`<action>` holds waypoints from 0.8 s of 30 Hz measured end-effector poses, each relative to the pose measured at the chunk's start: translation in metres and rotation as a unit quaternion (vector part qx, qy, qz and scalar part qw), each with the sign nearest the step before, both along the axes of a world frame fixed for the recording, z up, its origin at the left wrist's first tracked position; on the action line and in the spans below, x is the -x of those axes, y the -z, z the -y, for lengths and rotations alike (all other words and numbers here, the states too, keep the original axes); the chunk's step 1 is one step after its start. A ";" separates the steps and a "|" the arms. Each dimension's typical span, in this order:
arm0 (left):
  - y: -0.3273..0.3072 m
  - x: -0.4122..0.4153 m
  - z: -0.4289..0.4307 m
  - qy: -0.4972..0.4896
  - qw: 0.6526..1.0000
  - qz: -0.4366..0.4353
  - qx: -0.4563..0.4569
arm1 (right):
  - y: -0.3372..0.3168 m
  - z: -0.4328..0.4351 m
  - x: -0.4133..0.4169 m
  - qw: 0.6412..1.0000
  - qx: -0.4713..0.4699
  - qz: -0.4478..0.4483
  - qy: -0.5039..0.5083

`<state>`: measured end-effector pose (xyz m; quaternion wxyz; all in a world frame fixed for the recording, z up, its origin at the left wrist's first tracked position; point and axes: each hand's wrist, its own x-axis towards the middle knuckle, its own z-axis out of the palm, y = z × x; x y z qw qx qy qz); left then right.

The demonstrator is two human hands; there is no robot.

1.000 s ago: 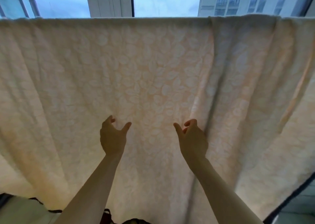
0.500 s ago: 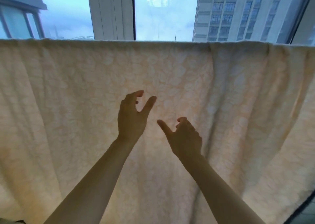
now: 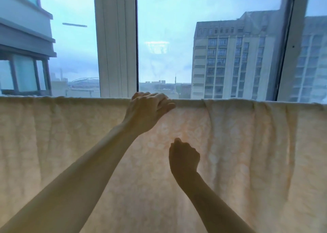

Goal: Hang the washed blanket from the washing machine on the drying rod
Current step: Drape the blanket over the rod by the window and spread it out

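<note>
Backlit by a big window, the right hand [image 3: 184, 159] is nearest, curled against the hanging cream blanket [image 3: 247, 153]; I cannot tell whether it pinches cloth. Higher, the left hand [image 3: 147, 111] grips the blanket's draped top fold. Beyond stand the window frame [image 3: 115, 46] and an apartment block [image 3: 235, 59].

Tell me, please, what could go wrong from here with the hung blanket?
1. The left hand grips the blanket at its top fold; a hard sideways tug might drag the cloth askew or pull it down.
2. Right of that hand the cloth hangs in bunched pleats; left so, it may dry slowly there.
</note>
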<state>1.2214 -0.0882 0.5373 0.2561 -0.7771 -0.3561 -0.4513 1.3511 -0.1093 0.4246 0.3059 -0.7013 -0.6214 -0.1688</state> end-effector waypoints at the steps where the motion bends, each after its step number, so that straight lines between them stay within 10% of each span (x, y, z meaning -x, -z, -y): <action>1: 0.001 0.001 -0.001 0.001 1.000 -0.005 -0.012 | -0.003 0.001 0.001 1.000 -0.013 -0.004 -0.001; 9: -0.005 0.006 0.003 0.017 1.000 0.020 -0.004 | -0.049 0.014 -0.002 0.912 -0.404 0.063 -0.035; 24: 0.018 0.022 0.017 0.081 0.995 0.029 -0.053 | -0.082 0.018 -0.029 0.867 -0.459 0.147 -0.128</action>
